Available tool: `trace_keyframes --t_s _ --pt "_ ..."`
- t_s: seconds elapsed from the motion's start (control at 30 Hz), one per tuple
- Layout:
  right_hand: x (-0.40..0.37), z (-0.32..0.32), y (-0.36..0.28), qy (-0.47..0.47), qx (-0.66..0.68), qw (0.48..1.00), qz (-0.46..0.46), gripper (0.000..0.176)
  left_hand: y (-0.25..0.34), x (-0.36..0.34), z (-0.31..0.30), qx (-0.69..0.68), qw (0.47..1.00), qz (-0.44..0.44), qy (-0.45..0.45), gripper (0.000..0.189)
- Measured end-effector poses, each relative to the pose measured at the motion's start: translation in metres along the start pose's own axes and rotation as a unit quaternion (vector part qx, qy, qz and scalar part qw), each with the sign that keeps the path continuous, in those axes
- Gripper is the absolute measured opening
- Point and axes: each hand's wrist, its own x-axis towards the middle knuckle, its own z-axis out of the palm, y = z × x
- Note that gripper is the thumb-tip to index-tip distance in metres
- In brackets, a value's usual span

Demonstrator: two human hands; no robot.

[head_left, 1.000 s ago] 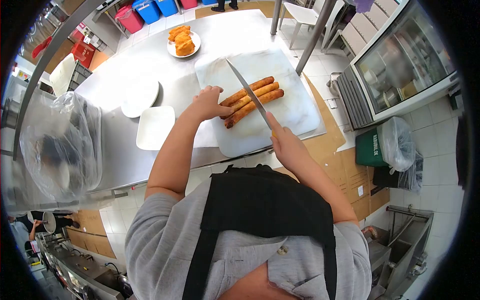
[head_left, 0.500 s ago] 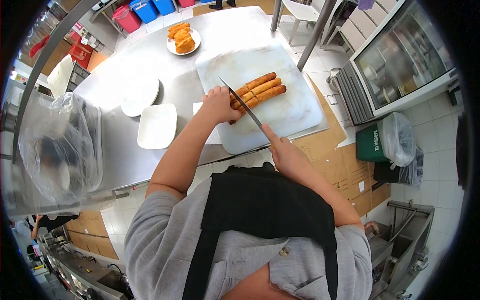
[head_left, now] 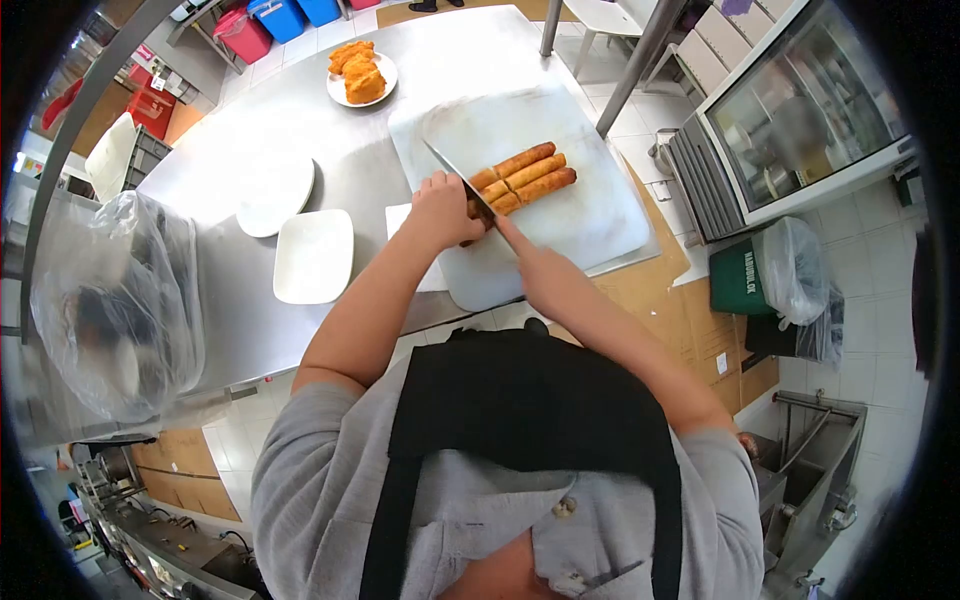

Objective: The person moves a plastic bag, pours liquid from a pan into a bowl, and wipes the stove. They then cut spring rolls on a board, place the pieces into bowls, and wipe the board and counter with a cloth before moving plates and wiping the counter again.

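Several long golden-brown fried rolls (head_left: 540, 175) lie side by side on a white cutting board (head_left: 570, 120), with cuts across them. My left hand (head_left: 442, 212) is closed over their left ends, holding them against the board. In my right hand (head_left: 545, 275) is a knife (head_left: 458, 174), its index finger stretched along the back of the blade. The blade lies slantwise across the rolls, right beside my left fingers. My left palm hides the ends of the rolls, and my right fingers cover the knife's handle.
A square white dish (head_left: 314, 257) and a round white plate (head_left: 272, 200) sit left of the board. Farther back, a small plate (head_left: 388, 68) holds orange fried pieces (head_left: 362, 78). A plastic-covered container (head_left: 120, 300) stands at the left edge of the steel table (head_left: 440, 45).
My right hand has pushed the knife forward and to the left, so its blade sits closer to my left hand. My left hand stays on the rolls.
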Motion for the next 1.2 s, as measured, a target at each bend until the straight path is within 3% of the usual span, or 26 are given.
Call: trace_keyframes --t_s 0.13,0.43,0.63,0.83,0.97,1.1,1.2 --pt "0.042 0.011 -0.004 0.01 -0.016 1.0 0.009 0.068 0.0 -0.004 -0.002 0.004 1.0 0.005 0.003 0.066" --pt "0.037 0.009 -0.012 0.021 -0.047 0.999 0.0 0.066 -0.004 -0.004 -0.015 -0.042 0.998 -0.008 -0.037 0.068" --pt "0.036 0.011 0.014 0.036 0.048 0.997 -0.039 0.064 -0.011 -0.014 -0.006 -0.076 0.997 -0.015 -0.006 0.08" --pt "0.006 -0.003 0.02 0.158 0.153 0.969 -0.111 0.065 -0.016 -0.016 -0.01 -0.089 0.995 -0.041 -0.009 0.091" --pt "-0.015 -0.019 0.044 0.172 0.161 0.97 -0.061 0.065 -0.015 -0.002 -0.019 -0.124 0.991 -0.045 -0.005 0.092" --pt "-0.033 -0.018 0.064 0.176 0.16 0.97 -0.041 0.065 -0.013 0.008 -0.018 -0.106 0.99 -0.059 -0.068 0.099" --pt "-0.041 -0.017 0.063 0.146 0.161 0.976 -0.029 0.064 0.002 -0.01 -0.016 0.002 0.998 -0.04 -0.045 0.094"
